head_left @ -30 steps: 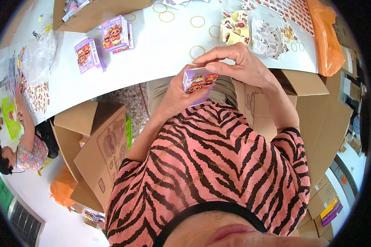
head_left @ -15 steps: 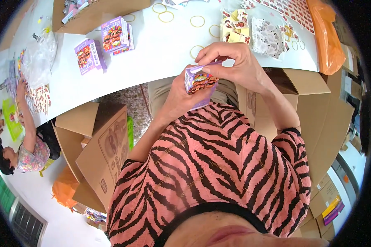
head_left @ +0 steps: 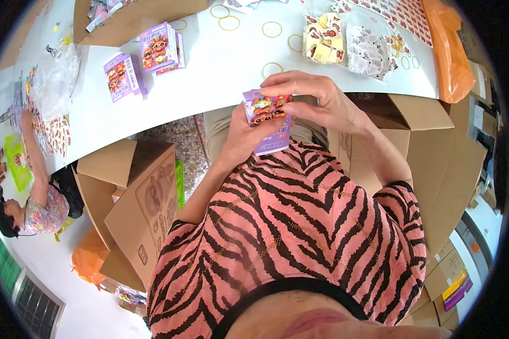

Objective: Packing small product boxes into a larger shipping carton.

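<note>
A small purple printed carton (head_left: 274,144) with cartoon figures is held in front of my body, just off the near edge of the white table. My left hand (head_left: 242,134) wraps round its left side, thumb across the front. At the carton's upper end, my right hand (head_left: 328,103) lays its fingers over the far edge and its thumb against the printed face. The fingers hide part of that upper end. More purple cartons stand on the table at the left: one alone (head_left: 119,77) and a stack (head_left: 157,47) beside it.
Rubber bands (head_left: 272,29) lie across the white table (head_left: 209,73). A bag of cream cards (head_left: 324,37) and a bag of white pieces (head_left: 369,52) sit at the right, near an orange plastic bag (head_left: 448,53). Open cardboard boxes (head_left: 144,206) flank me. Another person (head_left: 42,212) works at the far left.
The carton has tilted so its printed front faces up more and has moved slightly left. My right fingers have gone from pinching its top flap to lying over the upper edge.
</note>
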The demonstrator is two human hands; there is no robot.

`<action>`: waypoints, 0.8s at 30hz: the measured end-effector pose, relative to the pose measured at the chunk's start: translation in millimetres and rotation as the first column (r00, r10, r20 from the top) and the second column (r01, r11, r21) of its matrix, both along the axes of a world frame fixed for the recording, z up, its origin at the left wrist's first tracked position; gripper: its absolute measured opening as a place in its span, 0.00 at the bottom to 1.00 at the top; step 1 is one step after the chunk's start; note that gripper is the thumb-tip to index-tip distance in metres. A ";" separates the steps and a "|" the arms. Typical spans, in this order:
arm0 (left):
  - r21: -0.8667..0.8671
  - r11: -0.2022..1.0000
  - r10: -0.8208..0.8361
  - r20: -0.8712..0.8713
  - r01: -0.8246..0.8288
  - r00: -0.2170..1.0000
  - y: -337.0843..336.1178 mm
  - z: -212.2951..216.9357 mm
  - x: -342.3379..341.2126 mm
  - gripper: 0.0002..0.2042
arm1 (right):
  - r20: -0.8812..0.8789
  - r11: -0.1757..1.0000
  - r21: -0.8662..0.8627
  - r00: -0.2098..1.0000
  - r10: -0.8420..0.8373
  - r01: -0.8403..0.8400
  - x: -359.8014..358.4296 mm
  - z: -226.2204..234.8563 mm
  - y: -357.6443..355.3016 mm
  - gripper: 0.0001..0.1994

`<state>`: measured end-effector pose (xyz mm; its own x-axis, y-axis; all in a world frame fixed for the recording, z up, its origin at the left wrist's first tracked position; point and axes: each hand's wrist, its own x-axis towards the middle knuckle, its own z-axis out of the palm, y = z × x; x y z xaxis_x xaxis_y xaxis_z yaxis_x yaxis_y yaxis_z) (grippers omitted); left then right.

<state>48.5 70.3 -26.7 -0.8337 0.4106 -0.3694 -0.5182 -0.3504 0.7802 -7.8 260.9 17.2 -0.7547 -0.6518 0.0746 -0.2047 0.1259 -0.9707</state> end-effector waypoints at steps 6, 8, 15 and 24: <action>0.017 0.999 -0.026 -0.057 0.027 0.998 -3.7 1.4 -3.3 0.15 | 0.142 0.997 -0.075 0.990 -0.020 0.031 1.8 -8.4 -0.7 0.15; 0.036 0.999 -0.015 -0.026 0.016 1.000 -5.7 1.8 -3.5 0.15 | 0.051 0.999 -0.037 0.999 -0.007 0.009 -0.8 -8.5 -1.6 0.15; 0.110 0.984 0.132 0.089 -0.142 0.987 -7.8 13.6 -13.3 0.21 | 0.445 0.969 -0.055 0.874 -0.192 0.241 -2.5 -19.2 -9.6 0.14; -0.521 0.759 -0.386 -0.843 -0.389 0.375 -38.0 15.0 -43.6 0.30 | 0.861 0.929 -0.108 0.500 -0.091 0.355 -16.5 -59.1 2.8 0.15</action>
<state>4.8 32.3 -11.8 -0.7834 0.4403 0.4386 0.5982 0.3427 0.7244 -24.3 263.7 -42.0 -0.6676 -0.5099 -0.5425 0.7090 -0.2132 -0.6722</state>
